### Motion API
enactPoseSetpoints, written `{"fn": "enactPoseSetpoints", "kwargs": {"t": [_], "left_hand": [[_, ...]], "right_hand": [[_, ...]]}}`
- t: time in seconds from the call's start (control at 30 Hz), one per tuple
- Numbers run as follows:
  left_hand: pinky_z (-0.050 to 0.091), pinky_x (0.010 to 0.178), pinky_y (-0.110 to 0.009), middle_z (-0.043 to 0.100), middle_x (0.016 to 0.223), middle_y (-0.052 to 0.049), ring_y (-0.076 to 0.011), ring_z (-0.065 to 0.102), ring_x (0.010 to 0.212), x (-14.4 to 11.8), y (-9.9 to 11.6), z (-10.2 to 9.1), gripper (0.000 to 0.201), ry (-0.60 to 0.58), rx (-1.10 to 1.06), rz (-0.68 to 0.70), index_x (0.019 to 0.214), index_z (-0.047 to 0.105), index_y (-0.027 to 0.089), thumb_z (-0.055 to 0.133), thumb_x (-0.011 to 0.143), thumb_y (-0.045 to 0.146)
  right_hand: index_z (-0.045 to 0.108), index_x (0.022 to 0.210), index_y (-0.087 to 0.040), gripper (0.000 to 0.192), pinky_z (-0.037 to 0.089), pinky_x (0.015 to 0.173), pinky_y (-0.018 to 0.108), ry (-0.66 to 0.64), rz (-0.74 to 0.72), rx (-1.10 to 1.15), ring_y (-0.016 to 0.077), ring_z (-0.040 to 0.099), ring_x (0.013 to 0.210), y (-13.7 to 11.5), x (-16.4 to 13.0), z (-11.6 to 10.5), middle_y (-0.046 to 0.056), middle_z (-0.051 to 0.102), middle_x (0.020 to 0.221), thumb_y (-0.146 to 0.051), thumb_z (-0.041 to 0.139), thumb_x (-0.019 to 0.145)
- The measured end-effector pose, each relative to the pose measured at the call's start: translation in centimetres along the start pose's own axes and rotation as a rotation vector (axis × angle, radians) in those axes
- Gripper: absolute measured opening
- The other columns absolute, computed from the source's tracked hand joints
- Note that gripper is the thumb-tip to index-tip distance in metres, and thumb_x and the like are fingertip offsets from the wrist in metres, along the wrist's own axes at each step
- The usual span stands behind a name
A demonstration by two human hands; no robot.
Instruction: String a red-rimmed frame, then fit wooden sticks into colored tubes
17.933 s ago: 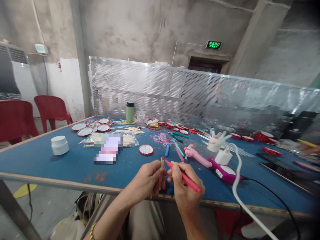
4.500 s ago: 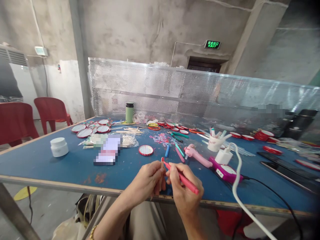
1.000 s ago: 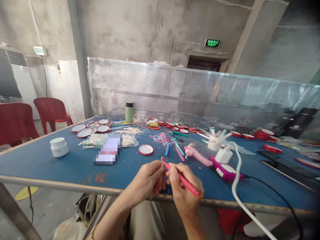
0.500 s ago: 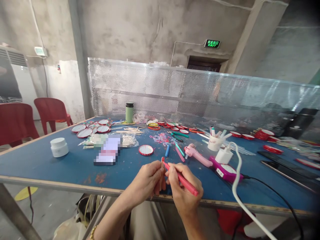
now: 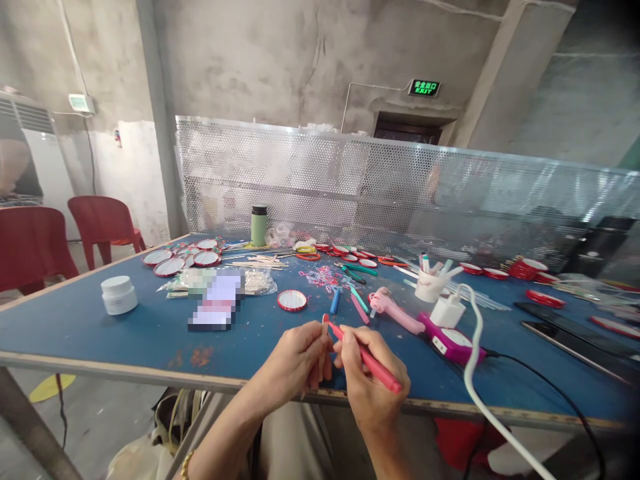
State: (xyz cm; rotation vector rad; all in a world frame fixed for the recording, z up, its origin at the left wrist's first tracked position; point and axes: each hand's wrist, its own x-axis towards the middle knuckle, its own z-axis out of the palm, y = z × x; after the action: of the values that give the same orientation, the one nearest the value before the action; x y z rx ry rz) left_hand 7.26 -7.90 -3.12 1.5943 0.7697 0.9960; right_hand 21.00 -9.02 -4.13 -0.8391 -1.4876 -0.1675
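Here: left hand (image 5: 295, 363) fingers clamp one stick (image 5: 325, 327); right hand (image 5: 367, 383) one red marker (image 5: 367, 359).

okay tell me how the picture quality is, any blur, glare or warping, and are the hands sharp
Head view: even soft daylight, faint shadows; left hand, right hand and red marker are sharp; a pixelated patch hides something on the blue table; wide-angle warping bends the edges, right corners darken; the perforated metal screen shows mild sheen.

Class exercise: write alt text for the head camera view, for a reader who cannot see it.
At the near edge of a blue table, a person's left hand holds a small wooden stick upright while the right hand puts the tip of a red marker to it. Beyond lie round red-rimmed mirrors, more markers, a pink glue gun and a white jar.
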Motion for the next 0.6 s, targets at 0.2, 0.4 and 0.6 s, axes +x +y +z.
{"fn": "enactPoseSetpoints", "kwargs": {"t": [0.2,0.4,0.6], "left_hand": [[0.031,0.037,-0.016,0.054,0.060,0.003,-0.0068,0.043,0.042,0.01,-0.16,0.05,0.045,0.001,-0.017,-0.007,0.077,0.048,0.019,0.042,0.092,0.061],[0.031,0.037,-0.016,0.052,0.059,0.003,-0.0061,0.042,0.043,0.04,0.04,-0.04,0.046,-0.004,0.008,-0.004,0.076,0.048,0.019,0.040,0.094,0.060],[0.031,0.038,-0.016,0.052,0.059,0.003,-0.0065,0.043,0.044,-0.11,0.04,-0.01,0.047,0.002,0.021,-0.021,0.076,0.049,0.018,0.039,0.094,0.060]], "right_hand": [[0.063,0.078,-0.018,0.018,0.049,0.052,0.020,-0.008,-0.008,-0.014,0.0106,0.061,0.049,-0.15,0.27,0.12,-0.001,0.065,0.061,-0.020,0.055,0.094],[0.063,0.078,-0.018,0.018,0.049,0.051,0.020,-0.022,-0.004,-0.008,0.0113,0.062,0.049,-0.18,0.26,0.11,-0.001,0.066,0.061,-0.021,0.055,0.094],[0.062,0.077,-0.019,0.019,0.049,0.051,0.020,-0.030,-0.002,-0.019,0.0115,0.062,0.050,-0.03,0.17,0.15,-0.001,0.066,0.061,-0.021,0.055,0.094]]}}
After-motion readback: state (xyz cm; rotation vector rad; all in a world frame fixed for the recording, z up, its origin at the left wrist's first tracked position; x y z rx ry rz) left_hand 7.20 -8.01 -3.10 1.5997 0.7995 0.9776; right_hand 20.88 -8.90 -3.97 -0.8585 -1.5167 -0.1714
